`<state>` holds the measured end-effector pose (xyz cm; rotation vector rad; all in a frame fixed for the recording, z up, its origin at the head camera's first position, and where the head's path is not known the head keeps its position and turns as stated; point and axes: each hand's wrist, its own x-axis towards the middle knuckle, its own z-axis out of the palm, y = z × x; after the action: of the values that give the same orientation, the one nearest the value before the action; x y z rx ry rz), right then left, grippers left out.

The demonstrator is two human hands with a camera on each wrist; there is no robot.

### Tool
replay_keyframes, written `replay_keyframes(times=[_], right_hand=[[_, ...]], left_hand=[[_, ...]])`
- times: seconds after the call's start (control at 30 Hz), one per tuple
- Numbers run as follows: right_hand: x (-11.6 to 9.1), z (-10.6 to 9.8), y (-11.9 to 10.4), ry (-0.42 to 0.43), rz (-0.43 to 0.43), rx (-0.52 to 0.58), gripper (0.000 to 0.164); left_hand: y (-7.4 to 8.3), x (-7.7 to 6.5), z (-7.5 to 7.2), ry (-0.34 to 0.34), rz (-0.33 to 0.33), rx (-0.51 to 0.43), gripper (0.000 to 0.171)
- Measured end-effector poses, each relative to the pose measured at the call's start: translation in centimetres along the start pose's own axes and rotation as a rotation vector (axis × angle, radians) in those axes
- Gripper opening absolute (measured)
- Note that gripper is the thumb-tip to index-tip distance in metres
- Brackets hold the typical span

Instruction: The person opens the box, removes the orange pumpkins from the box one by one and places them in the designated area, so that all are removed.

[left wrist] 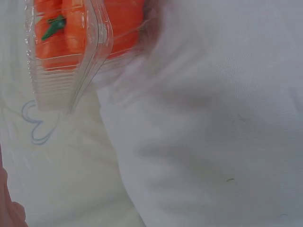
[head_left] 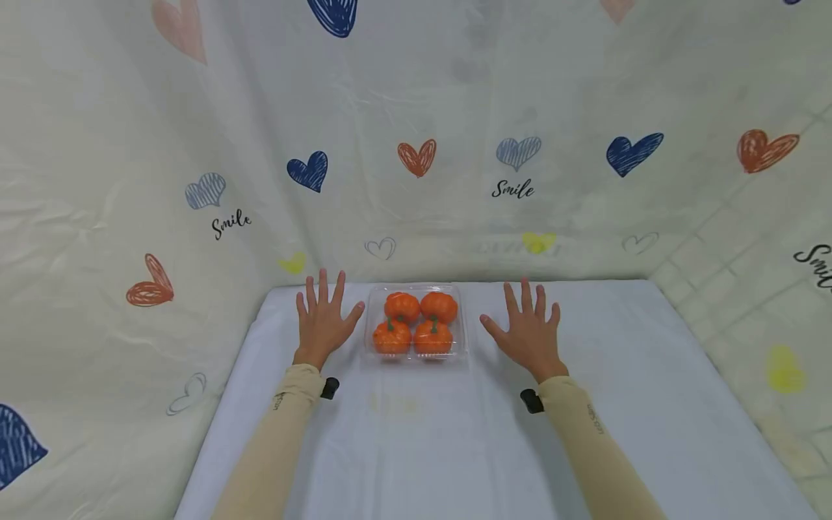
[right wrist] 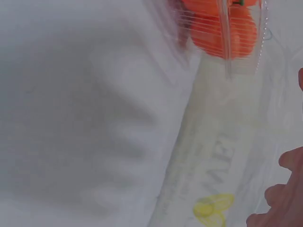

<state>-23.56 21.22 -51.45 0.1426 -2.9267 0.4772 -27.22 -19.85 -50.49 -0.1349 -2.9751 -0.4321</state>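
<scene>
A clear plastic clamshell box sits at the far edge of the table, holding several small orange pumpkins with green stems. To its left my left hand is spread with straight fingers, the thumb close to the box but apart from it. On the other side, my right hand is likewise spread, farther from the box. Neither hand holds anything. The left wrist view shows a corner of the box and part of a hand at the edge; in the right wrist view, fingertips appear at the right edge.
A white cloth covers the table. Behind and at both sides hangs a pale curtain printed with hearts and the word "Smile", meeting the table's back edge just behind the box. Dark straps or devices sit at both wrists.
</scene>
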Motion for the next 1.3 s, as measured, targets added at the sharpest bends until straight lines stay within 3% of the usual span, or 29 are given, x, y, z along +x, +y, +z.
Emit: replay_keyframes(times=[0.17,0.5,0.83,1.17,1.3], right_hand=[[-1.1,1.0,-0.4,-0.024,-0.02,0.076,0.097],[-2.6,3.3,-2.7,-0.131,-0.03,0.333,0.103],[-2.8,5.3,-4.2,-0.241,-0.013,0.452,0.109],[-3.1,7.0,-4.8,-0.293,0.034,0.61,0.108],[-2.9,7.0,-5.1,-0.303,0.049,0.606,0.108]], left_hand=[[0.3,-0.1,-0.1,-0.005,0.004,-0.008,0.089],[0.2,-0.5,0.0,-0.004,-0.011,-0.012,0.089],[0.4,-1.0,-0.3,0.002,-0.015,-0.017,0.088],[-0.1,-2.3,0.4,0.025,-0.029,-0.104,0.088],[-0.4,-3.2,1.1,0.022,-0.032,-0.17,0.089]])
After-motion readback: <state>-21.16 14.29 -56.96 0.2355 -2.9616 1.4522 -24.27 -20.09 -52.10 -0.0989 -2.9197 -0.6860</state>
